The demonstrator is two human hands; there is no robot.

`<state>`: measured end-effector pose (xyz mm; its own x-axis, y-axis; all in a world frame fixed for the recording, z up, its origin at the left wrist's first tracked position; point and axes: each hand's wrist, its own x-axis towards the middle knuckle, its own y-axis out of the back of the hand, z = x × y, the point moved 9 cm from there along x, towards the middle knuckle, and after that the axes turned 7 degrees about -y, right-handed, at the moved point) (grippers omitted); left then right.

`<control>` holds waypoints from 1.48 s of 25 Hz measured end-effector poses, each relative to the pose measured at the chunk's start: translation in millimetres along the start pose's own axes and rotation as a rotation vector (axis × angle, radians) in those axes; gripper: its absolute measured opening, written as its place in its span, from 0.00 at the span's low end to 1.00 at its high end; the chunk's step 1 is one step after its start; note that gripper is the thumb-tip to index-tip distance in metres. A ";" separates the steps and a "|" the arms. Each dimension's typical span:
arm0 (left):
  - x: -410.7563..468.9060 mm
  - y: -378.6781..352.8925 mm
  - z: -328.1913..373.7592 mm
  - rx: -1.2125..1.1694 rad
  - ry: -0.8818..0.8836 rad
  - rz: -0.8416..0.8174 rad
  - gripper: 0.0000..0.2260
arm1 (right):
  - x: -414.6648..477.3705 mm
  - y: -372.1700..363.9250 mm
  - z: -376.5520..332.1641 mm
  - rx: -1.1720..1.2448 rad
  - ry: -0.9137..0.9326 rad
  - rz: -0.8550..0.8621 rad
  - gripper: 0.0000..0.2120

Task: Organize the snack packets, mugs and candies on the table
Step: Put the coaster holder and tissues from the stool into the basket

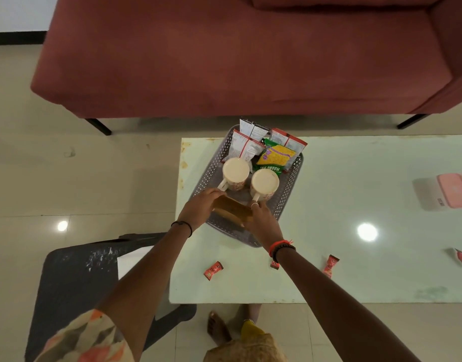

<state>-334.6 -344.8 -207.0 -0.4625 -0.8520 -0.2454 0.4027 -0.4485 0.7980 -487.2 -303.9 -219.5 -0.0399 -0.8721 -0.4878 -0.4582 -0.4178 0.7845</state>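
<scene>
Candies loose on table — one half-hidden under right forearm.

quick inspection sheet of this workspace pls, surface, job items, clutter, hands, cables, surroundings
surface: pale green table, glossy with light glare, stains along its left edge
job's things: grey mesh basket holds two cream mugs and snack packets; red candies loose on the table in front of the basket
clutter: pink and white box at the table's right end
grippers: left hand and right hand together hold a brown packet over the basket's near end
cables: nothing seen
surroundings: red sofa beyond the table, dark stool at left, tiled floor
</scene>
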 end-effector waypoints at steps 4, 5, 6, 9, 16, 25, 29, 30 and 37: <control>6.5 -13.2 -5.3 -0.018 -0.004 -0.001 0.22 | 8.4 -12.2 7.1 0.035 -0.004 -0.015 0.19; 7.7 -15.0 -6.6 -0.025 -0.003 0.002 0.23 | 10.5 -14.5 8.2 0.026 -0.004 -0.019 0.19; 8.5 -16.8 -7.6 -0.030 -0.002 0.003 0.23 | 11.9 -16.2 9.0 0.015 -0.007 -0.022 0.20; 11.3 -22.1 -9.7 -0.019 0.000 -0.007 0.22 | 14.9 -20.1 11.5 0.029 -0.025 -0.028 0.21; 14.7 -23.6 -13.8 0.014 0.002 -0.009 0.23 | 19.4 -25.0 10.2 0.083 -0.058 -0.050 0.21; -54.7 19.5 -37.0 -0.141 0.175 0.344 0.16 | -7.7 12.5 -35.2 0.014 -0.011 0.198 0.19; -130.8 35.9 -71.3 -0.215 0.423 0.602 0.14 | -32.6 -9.2 -98.0 0.121 0.171 0.199 0.08; -149.6 34.9 -79.8 -0.194 0.493 0.623 0.14 | -39.1 -22.7 -110.6 0.154 0.205 0.163 0.08; -255.9 -0.5 -138.0 -0.115 0.994 0.489 0.17 | -70.1 -150.2 -164.6 0.232 0.201 -0.303 0.23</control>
<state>-107.5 -163.8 -220.6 0.5833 -0.7583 -0.2911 0.4632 0.0161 0.8861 -269.4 -221.9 -240.1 0.2902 -0.7607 -0.5806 -0.6114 -0.6141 0.4990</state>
